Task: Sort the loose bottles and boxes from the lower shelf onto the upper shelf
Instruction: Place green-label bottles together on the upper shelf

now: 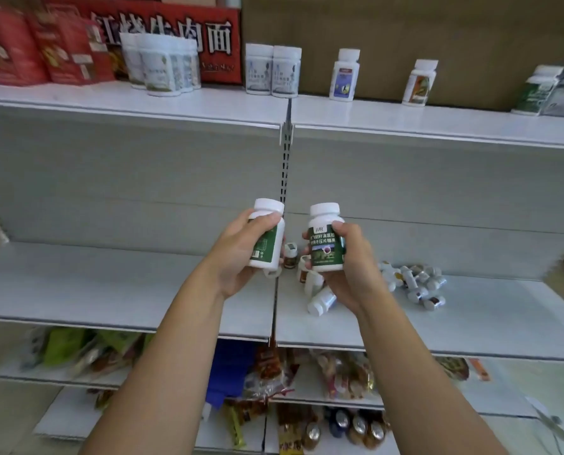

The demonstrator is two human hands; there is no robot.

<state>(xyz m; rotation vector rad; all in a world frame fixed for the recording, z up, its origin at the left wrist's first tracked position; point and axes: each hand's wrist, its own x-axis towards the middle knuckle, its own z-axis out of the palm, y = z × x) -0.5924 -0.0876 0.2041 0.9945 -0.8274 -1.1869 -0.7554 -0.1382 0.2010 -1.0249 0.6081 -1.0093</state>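
The left grip (pixel 238 257) holds the left bottle (pixel 269 241), the right grip (pixel 353 270) the right bottle (pixel 326 244), and I would raise both upright onto the upper shelf (pixel 405 124).

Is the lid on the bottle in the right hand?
On: a white cap sits atop the green-label bottle that the right hand holds.

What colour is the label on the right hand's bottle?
Dark green label with white text on that bottle; head view.

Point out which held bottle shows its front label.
The bottle in the right hand; the other bottle, in the left hand, shows its barcode side.
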